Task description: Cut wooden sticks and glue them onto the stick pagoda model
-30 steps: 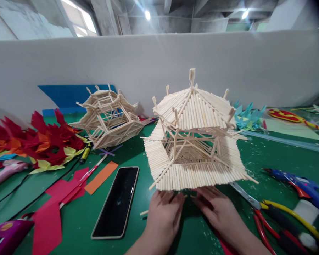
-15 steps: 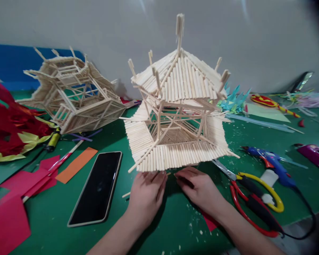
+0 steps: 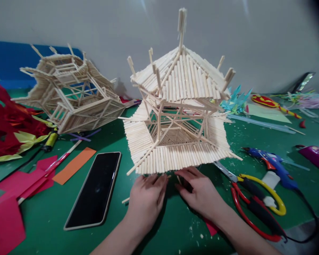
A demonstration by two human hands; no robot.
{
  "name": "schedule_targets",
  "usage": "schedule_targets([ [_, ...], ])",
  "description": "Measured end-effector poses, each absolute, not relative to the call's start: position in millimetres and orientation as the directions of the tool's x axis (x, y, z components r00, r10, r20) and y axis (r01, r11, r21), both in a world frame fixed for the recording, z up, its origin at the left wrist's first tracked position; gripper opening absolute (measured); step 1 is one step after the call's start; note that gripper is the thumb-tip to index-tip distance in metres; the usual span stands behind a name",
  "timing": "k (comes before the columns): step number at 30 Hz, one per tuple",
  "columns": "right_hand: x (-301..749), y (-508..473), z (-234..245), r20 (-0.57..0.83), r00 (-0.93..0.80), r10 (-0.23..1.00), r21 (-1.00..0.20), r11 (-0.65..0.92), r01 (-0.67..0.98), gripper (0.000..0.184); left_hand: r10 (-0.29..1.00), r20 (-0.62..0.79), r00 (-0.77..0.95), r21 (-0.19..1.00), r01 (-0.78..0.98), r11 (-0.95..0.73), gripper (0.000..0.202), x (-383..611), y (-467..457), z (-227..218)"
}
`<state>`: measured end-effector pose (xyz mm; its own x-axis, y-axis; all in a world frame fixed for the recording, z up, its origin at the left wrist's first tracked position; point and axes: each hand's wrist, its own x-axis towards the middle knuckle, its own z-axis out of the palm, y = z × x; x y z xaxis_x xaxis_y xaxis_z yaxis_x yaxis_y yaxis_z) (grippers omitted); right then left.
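A pavilion model (image 3: 175, 156) built of thin wooden sticks stands upright in front of me, with a pointed upper roof and a wide lower one. Just under its front edge, my left hand (image 3: 149, 193) is closed, palm down, around a thin wooden stick (image 3: 126, 200); one end pokes out at the left and a tip shows by the fingertips. Close by on the right, my right hand (image 3: 196, 186) pinches a short pale stick (image 3: 179, 180) between thumb and forefinger. The lower roof partly hides the fingertips of both hands.
Left of my hands lies a phone (image 3: 94, 191), beside orange paper (image 3: 74, 166) and red paper (image 3: 7, 219). A second stick model (image 3: 87, 113) is tipped over behind. Scissors (image 3: 255, 198), a blue glue gun (image 3: 273, 164) and its cord are on the right of the green table (image 3: 186, 237).
The view has shifted slightly. My right hand's thumb and forefinger are a little further apart, and the short stick between them now shows. My left hand stays nearly in place.
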<state>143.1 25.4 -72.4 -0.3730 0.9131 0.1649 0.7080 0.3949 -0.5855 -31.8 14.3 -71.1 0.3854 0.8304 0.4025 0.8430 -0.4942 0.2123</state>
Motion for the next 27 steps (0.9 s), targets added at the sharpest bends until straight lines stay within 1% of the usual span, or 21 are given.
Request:
schedule_targets([
  [4,148.9,22.6,-64.5,0.254,-0.323,0.912,-0.665,0.407,0.626,0.024,0.816,0.417,0.400,0.216,0.828,-0.517,0.024,-31.0,13.6,-69.8],
  [6,151.4,18.8,-60.3,0.292,-0.313,0.904,-0.684,0.426,0.592,0.023,0.809,0.420,0.412,0.224,0.816,-0.532,0.023,-29.6,12.3,-68.8],
  [11,150.0,9.1,-57.2,0.290,-0.377,0.880,-0.679,0.467,0.567,0.026,0.786,0.432,0.442,0.275,0.766,-0.581,0.020,-25.9,7.5,-66.9],
  [14,148.4,7.9,-59.0,0.294,-0.379,0.877,-0.688,0.470,0.554,0.018,0.769,0.426,0.477,0.308,0.723,-0.619,0.018,-24.7,5.6,-67.1],
  [17,153.3,9.2,-59.9,0.294,-0.355,0.888,-0.693,0.453,0.560,0.017,0.767,0.418,0.487,0.322,0.710,-0.626,0.019,-24.9,5.4,-68.6],
  [18,156.7,9.8,-59.9,0.294,-0.331,0.897,-0.691,0.439,0.575,0.017,0.788,0.403,0.465,0.355,0.714,-0.603,0.021,-25.2,5.7,-69.1],
  [20,164.3,11.3,-59.3,0.279,-0.264,0.923,-0.657,0.384,0.648,0.019,0.862,0.329,0.387,0.467,0.726,-0.504,0.024,-26.2,6.8,-69.6],
  [22,169.5,13.3,-58.3,0.225,-0.222,0.949,-0.565,0.313,0.763,0.021,0.927,0.224,0.300,0.577,0.725,-0.375,0.026,-26.8,7.8,-68.3],
  [24,168.3,16.4,-57.0,0.146,-0.241,0.959,-0.462,0.282,0.841,0.019,0.957,0.138,0.254,0.643,0.713,-0.281,0.025,-26.3,8.0,-64.5],
  [25,164.9,18.3,-56.3,0.107,-0.260,0.960,-0.426,0.281,0.860,0.017,0.965,0.104,0.242,0.668,0.702,-0.248,0.024,-25.6,7.7,-61.6],
  [27,153.4,22.5,-54.8,0.061,-0.287,0.956,-0.383,0.288,0.878,0.015,0.977,-0.009,0.212,0.748,0.650,-0.134,0.025,-23.1,6.2,-54.8],
])
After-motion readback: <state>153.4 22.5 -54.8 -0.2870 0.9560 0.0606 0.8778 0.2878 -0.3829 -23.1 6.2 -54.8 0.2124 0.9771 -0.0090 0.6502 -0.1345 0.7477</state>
